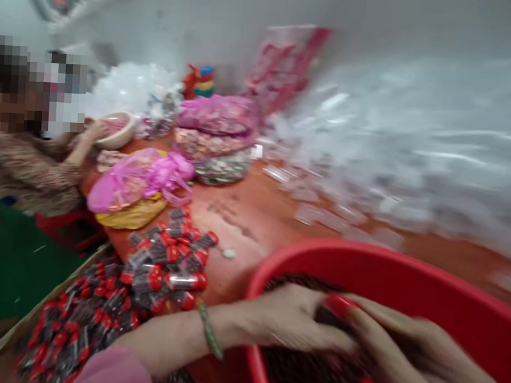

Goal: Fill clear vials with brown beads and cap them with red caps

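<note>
My left hand (298,318), with a green bracelet (210,332) on the wrist, is closed round a small red-capped bottle (338,306) with dark contents. My right hand (406,342) meets it from the right, its fingers against the same bottle near the red cap. Motion blur hides exactly how the fingertips sit. Both hands are over a large red basin (263,272) that holds a heap of small dark pieces (297,368). Something red shows low in the basin below the hands.
Several filled red-capped bottles (166,261) lie on the orange table (219,224); more fill a carton (3,344) at lower left. Pink bags (219,115) stand behind. Clear plastic pieces (367,180) are piled right. A co-worker (38,168) at left handles a pale bowl (124,133).
</note>
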Tool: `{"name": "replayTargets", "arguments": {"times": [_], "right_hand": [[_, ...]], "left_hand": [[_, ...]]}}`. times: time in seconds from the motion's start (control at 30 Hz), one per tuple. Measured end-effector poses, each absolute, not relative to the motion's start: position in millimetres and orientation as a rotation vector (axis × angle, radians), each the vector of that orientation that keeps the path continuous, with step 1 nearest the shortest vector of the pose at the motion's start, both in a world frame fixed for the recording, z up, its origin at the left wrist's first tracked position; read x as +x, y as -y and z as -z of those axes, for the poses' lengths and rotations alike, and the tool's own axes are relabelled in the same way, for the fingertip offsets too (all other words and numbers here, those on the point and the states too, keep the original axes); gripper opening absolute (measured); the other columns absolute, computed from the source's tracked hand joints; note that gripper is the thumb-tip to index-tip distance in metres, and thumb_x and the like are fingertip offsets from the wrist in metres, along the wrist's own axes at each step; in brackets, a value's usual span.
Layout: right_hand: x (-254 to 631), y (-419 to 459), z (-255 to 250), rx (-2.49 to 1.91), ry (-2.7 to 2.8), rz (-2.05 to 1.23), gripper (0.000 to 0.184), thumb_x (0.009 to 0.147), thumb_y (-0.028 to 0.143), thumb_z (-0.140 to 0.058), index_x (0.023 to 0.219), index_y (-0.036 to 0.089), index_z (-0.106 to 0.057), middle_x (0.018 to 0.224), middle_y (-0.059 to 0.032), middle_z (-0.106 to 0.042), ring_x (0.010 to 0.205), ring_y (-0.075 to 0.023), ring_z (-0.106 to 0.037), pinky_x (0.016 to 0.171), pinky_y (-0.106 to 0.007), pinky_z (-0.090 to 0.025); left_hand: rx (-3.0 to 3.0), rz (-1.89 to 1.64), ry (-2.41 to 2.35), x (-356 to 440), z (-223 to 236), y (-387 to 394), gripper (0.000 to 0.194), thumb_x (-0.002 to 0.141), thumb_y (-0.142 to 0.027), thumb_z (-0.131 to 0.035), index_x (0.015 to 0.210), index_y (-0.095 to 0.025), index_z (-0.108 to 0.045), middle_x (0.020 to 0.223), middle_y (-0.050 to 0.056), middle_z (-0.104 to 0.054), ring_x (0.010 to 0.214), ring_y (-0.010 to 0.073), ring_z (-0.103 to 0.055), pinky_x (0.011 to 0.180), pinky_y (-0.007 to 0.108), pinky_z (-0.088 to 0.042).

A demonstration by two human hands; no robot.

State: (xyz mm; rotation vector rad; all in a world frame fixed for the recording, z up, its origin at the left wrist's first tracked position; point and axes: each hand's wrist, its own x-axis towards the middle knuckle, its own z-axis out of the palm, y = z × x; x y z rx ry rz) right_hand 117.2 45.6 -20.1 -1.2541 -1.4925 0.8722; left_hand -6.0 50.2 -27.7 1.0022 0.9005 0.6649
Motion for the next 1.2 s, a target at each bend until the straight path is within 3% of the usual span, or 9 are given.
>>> {"name": "replayTargets", "arguments": {"times": [0.07,0.3,0.47,0.6,0.77,1.2], "right_hand": [[120,-41,14,-1.279,1.444,-0.834,0.015,0.078,0.037,-0.071,0.084,0.023,-0.071,0.081,-0.0043,-0.07,0.071,-0.0179,-0.066,0.068,-0.029,-0.057],[100,-50,5,-1.174,1.257,-0.894,0.004,0.079,0.026,-0.069,0.078,0.023,-0.071,0.073,0.001,-0.07,0.066,-0.0112,-0.066,0.065,-0.021,-0.056],[95,-50,11,-1.13,1.217,-0.858,0.007,0.078,0.018,-0.067,0.08,0.024,-0.071,0.076,0.0025,-0.07,0.071,-0.009,-0.065,0.071,-0.019,-0.054],[96,-52,12,-1.136,1.218,-0.862,0.006,0.079,0.019,-0.068,0.08,0.024,-0.072,0.077,0.0021,-0.07,0.071,-0.0093,-0.065,0.07,-0.02,-0.054],[99,-52,11,-1.166,1.152,-0.989,0.004,0.08,0.027,-0.069,0.08,0.023,-0.071,0.076,0.0003,-0.069,0.071,-0.0119,-0.065,0.068,-0.024,-0.055],[108,-59,7,-1.17,1.494,-0.829,0.009,0.084,0.028,-0.064,0.081,0.02,-0.067,0.073,-0.0008,-0.068,0.066,-0.0124,-0.064,0.063,-0.023,-0.054]], "left_hand": [[1.024,-0.801,-0.771,-12,9,-53,0.047,0.072,-0.025,-0.07,0.118,-0.012,-0.065,0.108,0.006,-0.067,0.106,0.0227,-0.059,0.104,0.037,-0.04],[1.016,-0.838,-0.763,-15,4,-59,0.041,0.075,-0.025,-0.068,0.114,-0.014,-0.067,0.106,0.006,-0.069,0.094,0.0186,-0.062,0.094,0.03,-0.044],[0.968,-0.841,-0.842,-12,7,-59,0.032,0.074,-0.029,-0.071,0.101,-0.013,-0.071,0.084,0.002,-0.066,0.074,0.0119,-0.055,0.072,0.023,-0.044],[0.812,-0.755,-0.821,-14,4,-62,0.034,0.069,-0.035,-0.074,0.092,-0.011,-0.07,0.064,-0.004,-0.052,0.055,0.0064,-0.041,0.052,0.02,-0.034],[0.826,-0.764,-0.817,-14,-1,-62,0.028,0.066,-0.035,-0.076,0.07,-0.011,-0.062,0.058,-0.006,-0.046,0.053,0.0048,-0.038,0.051,0.019,-0.031],[0.854,-0.808,-0.839,-15,5,-60,0.026,0.073,-0.035,-0.071,0.074,-0.012,-0.059,0.063,-0.005,-0.049,0.055,0.0051,-0.04,0.052,0.019,-0.034]]}}
